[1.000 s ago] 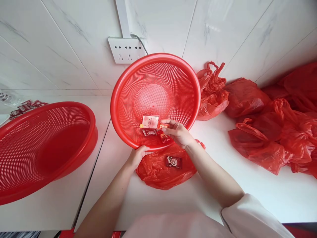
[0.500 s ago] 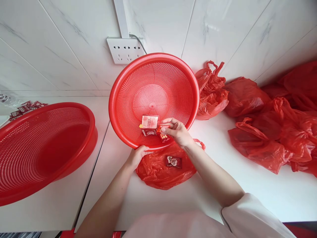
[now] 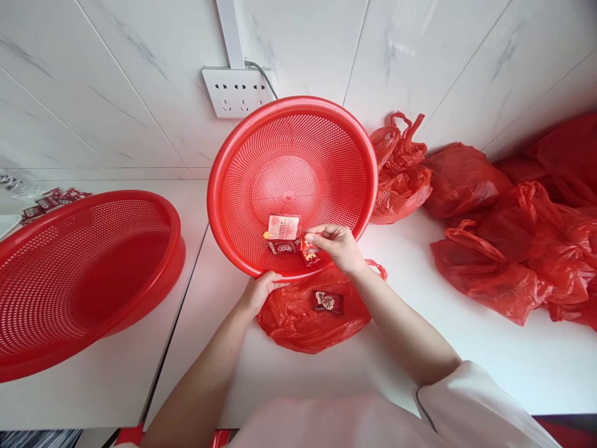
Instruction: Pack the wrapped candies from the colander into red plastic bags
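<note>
A round red basket (image 3: 291, 140) is tilted toward me at the centre, its near rim gripped by my left hand (image 3: 260, 291). Inside, near the lower side, lie a pink card (image 3: 283, 228) with a yellow clip, a dark red packet (image 3: 282, 247) and small red packets (image 3: 311, 256). My right hand (image 3: 336, 246) reaches over the rim with thumb and fingertips closed on a small red packet (image 3: 306, 241). Below the basket, a red plastic bag (image 3: 303, 323) rests on the white table, with a dark red packet (image 3: 328, 302) on it.
Another red basket (image 3: 175, 249) stands at the left, with dark red packets (image 3: 51, 202) behind it. Several filled red bags (image 3: 494, 274) crowd the right side. A socket panel (image 3: 237, 92) is on the tiled wall behind.
The fingers of my right hand have drawn closer together on the small red packet. The held basket has shifted very slightly right and up in view.
</note>
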`<act>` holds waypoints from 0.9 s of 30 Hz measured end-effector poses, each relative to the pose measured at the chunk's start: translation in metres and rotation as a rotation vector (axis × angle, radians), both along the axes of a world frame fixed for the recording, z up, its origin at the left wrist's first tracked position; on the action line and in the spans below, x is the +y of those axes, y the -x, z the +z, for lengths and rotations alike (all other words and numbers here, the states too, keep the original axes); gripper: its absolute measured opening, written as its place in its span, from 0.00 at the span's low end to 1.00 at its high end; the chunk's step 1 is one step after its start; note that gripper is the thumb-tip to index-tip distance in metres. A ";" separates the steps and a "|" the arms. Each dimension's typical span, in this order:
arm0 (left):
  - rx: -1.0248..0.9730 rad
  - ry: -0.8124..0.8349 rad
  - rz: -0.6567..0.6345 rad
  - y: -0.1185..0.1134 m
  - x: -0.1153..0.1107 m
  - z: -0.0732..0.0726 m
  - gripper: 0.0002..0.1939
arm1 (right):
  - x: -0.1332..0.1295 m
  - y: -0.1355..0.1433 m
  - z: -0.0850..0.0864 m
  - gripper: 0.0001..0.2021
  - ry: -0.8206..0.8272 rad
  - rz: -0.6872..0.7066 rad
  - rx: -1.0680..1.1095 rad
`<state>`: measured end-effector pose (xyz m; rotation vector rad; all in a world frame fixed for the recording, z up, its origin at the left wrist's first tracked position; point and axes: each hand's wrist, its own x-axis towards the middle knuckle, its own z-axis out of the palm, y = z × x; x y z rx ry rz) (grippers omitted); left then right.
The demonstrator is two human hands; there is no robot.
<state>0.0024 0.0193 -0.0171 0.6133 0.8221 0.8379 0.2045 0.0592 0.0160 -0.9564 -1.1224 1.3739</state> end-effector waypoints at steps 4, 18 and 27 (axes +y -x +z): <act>-0.004 -0.010 -0.010 0.001 0.000 -0.002 0.20 | 0.000 -0.015 0.009 0.14 0.032 0.184 -0.239; 0.114 -0.052 0.036 0.000 -0.001 0.000 0.17 | -0.006 0.005 -0.016 0.22 -0.185 -0.008 -1.226; 0.079 -0.060 0.023 0.000 -0.001 -0.003 0.20 | 0.002 -0.017 0.005 0.15 0.047 0.328 -0.126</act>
